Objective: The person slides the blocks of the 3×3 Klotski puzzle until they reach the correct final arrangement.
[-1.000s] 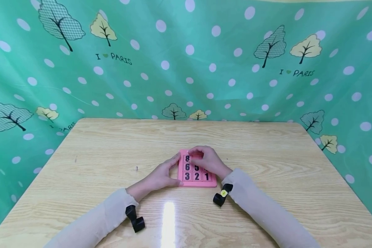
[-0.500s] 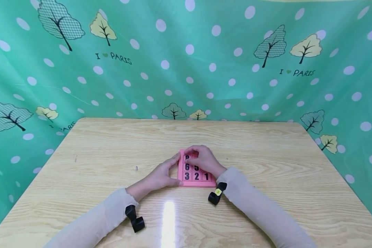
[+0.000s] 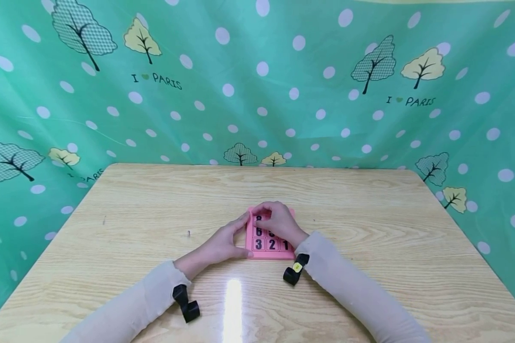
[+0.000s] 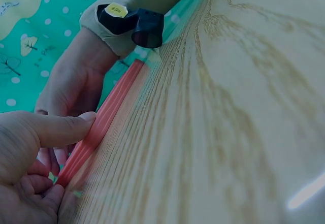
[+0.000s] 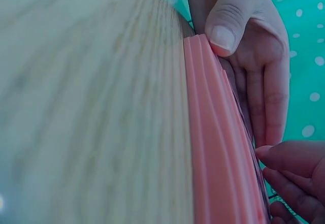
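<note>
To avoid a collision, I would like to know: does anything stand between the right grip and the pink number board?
Nothing visible does. The right grip is directly at tile 8 on the pink number board; the left grip holds the board's left edge, out of that path.

Bare left hand [image 3: 221, 245] and right hand [image 3: 280, 221], pale sleeves, black wrist gear.
The left sleeve [image 3: 126, 302] and right sleeve [image 3: 354, 283] are plain greyish-beige, softly wrinkled, ending at the wrists. The left wrist device [image 3: 191, 311] and right wrist device [image 3: 291, 276] are black, each with a stubby cylinder on its near end; the right one bears a yellow sticker [image 3: 297, 267] with small dark characters.
</note>
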`<state>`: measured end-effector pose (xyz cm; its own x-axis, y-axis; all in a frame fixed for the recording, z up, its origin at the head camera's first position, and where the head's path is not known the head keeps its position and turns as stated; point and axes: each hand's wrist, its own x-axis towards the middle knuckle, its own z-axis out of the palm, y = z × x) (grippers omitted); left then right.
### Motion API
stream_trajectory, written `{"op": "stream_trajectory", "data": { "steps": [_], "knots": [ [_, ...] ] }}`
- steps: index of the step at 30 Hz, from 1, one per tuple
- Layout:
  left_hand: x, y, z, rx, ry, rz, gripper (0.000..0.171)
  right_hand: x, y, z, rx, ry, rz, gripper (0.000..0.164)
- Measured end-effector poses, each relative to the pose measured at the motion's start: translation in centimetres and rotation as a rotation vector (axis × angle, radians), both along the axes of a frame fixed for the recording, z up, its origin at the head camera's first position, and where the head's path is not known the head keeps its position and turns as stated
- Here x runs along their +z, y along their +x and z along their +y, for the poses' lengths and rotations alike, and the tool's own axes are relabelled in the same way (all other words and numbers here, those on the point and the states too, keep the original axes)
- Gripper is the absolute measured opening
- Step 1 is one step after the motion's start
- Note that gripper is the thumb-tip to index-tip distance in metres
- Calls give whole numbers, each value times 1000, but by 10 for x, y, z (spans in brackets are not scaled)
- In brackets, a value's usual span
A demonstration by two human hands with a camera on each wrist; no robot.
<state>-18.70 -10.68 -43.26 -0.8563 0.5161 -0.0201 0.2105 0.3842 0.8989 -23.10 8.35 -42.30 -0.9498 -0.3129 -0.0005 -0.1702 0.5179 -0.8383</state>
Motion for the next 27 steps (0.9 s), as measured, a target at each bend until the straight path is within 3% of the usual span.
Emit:
{"op": "stream_trajectory", "data": {
  "steps": [18,27],
  "knots": [
    [1,0,0,-39,21,4,99,0,2,2,-13,14,11,27],
    [2,1,0,-23,3,-7,98,2,2,10,-21,44,15,26]
  ]
}}
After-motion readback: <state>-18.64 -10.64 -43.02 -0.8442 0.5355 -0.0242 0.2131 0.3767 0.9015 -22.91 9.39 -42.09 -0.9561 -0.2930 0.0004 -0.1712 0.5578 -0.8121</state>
